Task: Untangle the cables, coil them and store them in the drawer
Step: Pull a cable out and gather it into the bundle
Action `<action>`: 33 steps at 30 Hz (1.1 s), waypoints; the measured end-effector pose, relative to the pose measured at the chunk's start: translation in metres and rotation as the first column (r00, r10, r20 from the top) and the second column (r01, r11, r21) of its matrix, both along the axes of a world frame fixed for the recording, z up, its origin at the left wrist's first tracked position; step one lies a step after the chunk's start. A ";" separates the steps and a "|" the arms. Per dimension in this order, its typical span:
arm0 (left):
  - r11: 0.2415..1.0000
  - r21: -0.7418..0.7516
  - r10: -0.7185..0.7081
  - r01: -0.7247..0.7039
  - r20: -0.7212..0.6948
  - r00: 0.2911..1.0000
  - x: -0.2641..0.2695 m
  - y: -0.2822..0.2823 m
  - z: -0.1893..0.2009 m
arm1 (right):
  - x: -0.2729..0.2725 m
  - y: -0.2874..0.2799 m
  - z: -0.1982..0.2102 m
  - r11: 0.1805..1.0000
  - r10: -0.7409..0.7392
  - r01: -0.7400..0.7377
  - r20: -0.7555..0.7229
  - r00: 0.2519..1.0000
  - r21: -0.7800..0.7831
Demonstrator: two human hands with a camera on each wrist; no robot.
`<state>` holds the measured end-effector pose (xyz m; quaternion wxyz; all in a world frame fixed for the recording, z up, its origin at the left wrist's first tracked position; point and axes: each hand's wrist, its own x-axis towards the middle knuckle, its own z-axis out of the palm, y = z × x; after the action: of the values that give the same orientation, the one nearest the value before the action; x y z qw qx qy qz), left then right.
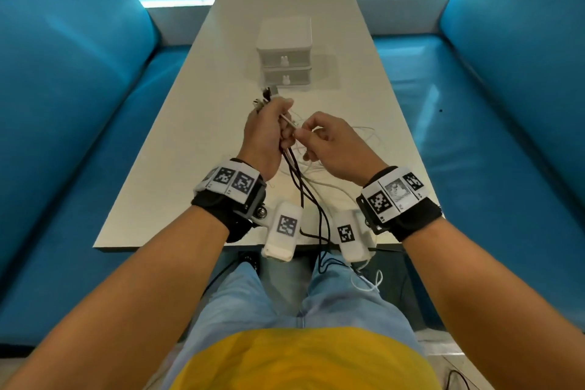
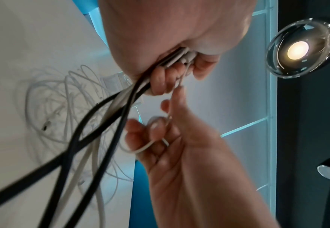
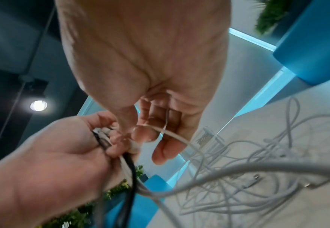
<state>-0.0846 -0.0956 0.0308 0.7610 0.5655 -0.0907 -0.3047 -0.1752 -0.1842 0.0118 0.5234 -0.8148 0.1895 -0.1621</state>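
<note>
Left hand (image 1: 264, 136) grips black and white cables (image 1: 296, 180), plugs upward, lengths trailing toward the person. Right hand (image 1: 335, 146) pinches a white cable (image 3: 176, 137). Only the wrist views show the white tangle (image 3: 257, 177) on the desk (image 1: 196, 123).

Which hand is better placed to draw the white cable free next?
Probably the right hand: it already pinches the white cable, while the left hand grips the bundle of cable ends.

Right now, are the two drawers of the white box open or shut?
Shut. In the head view both fronts of the white drawer box sit flush with its frame, rabbit knobs forward, nothing pulled out.
</note>
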 end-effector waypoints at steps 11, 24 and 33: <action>0.986 -0.069 -0.150 0.149 -0.006 0.989 0.007 0.017 0.020 | -0.009 -0.038 -0.014 0.934 0.164 -0.249 -0.314 0.935 -0.255; 0.917 0.288 -0.355 0.278 0.267 0.896 -0.012 0.026 -0.001 | -0.005 0.006 0.040 0.934 0.197 -0.184 0.012 0.980 -0.304; 0.922 0.278 -0.339 0.271 0.240 0.910 -0.006 0.029 -0.001 | -0.002 0.021 0.037 0.916 0.165 -0.153 0.001 0.986 -0.371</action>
<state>-0.0910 -0.0661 0.0299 0.6091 0.6692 -0.2492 -0.3451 -0.1774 -0.1629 0.0488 0.3751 -0.9086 0.0806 -0.1650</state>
